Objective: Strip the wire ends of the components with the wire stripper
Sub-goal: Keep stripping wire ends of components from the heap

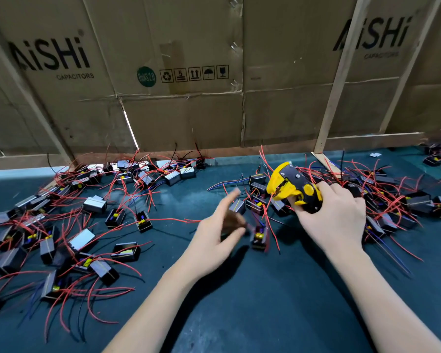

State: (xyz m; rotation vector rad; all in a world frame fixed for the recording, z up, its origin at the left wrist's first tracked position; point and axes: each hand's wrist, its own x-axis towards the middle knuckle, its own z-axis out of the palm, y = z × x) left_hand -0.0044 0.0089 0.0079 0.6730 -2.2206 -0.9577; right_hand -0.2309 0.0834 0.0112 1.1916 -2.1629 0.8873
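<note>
On the dark green table [239, 314], my right hand [334, 220] grasps the yellow-and-black wire stripper [294, 187], its head pointing left with a red wire [266, 212] at its mouth. My left hand [219, 238], blurred, has its fingers [231, 197] spread and released, holding nothing, just beside a black component [259, 238] lying on the table. Further components with red leads form a pile at left [61, 225] and another at right [405, 200], before a cardboard wall [189, 110]
</note>
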